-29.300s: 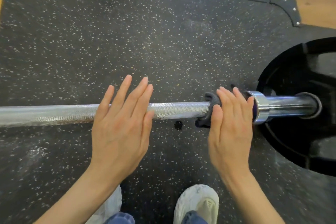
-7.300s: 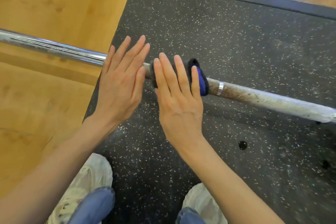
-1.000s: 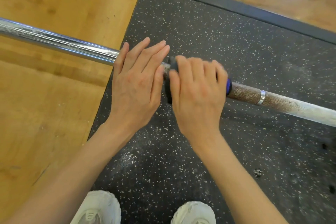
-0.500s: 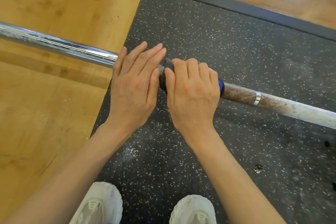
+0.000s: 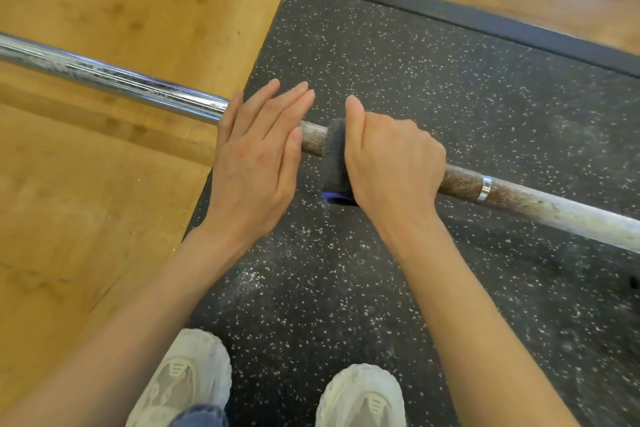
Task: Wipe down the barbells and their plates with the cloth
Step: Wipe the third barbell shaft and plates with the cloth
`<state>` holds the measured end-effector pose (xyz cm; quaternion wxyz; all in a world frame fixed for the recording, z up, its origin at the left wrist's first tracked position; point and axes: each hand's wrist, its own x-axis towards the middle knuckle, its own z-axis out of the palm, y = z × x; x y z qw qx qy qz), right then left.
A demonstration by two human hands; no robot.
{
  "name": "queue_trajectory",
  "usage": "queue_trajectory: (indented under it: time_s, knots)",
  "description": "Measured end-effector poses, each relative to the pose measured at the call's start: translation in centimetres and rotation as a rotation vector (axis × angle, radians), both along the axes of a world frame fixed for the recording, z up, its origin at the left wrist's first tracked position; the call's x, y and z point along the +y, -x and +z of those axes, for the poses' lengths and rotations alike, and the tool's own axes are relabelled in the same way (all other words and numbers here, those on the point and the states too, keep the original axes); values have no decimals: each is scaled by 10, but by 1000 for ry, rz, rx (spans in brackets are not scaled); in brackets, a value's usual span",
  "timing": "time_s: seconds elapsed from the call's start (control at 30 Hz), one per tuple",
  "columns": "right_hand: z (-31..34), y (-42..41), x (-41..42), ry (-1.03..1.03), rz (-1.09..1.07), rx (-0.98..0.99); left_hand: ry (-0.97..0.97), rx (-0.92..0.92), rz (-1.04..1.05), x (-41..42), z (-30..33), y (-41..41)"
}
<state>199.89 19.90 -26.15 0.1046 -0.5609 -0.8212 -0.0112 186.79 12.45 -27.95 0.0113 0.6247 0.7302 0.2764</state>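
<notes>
A steel barbell (image 5: pixel 540 204) runs from the upper left down to the right edge, shiny at the left and knurled and dull in the middle. A dark grey cloth (image 5: pixel 335 159) with a blue edge is wrapped round the knurled part. My right hand (image 5: pixel 391 163) grips the cloth and the bar, fingers curled over the top. My left hand (image 5: pixel 256 156) rests flat on the bar just left of the cloth, fingers straight. No plates are in view.
Black speckled rubber matting (image 5: pixel 415 73) lies under the bar, bordered by a dark metal strip (image 5: pixel 450 14). Wooden platform flooring (image 5: pixel 104 184) fills the left side. My two white shoes (image 5: pixel 360 395) stand at the bottom edge, near the bar.
My right hand has curled tighter round the cloth and rolled it toward me, so the blue edge now shows under the bar. A short stretch of knurling has appeared between my hands.
</notes>
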Motion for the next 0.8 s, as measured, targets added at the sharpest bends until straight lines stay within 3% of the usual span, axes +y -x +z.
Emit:
queue_trajectory:
  time_s: [0.13,0.3,0.47,0.67,0.8]
  knots:
    - [-13,-41,-36,-153,100,194,32,28,52,-11,3,6]
    - [-16,-14,-45,-111,26,270,53,30,160,-29,-3,16]
    - [-21,-20,-43,-126,254,221,90,9,149,-31,6,6]
    - [-23,-3,-50,-112,193,231,186,-2,165,-49,25,8]
    - [-20,8,-42,-100,321,205,236,81,68,-51,32,27]
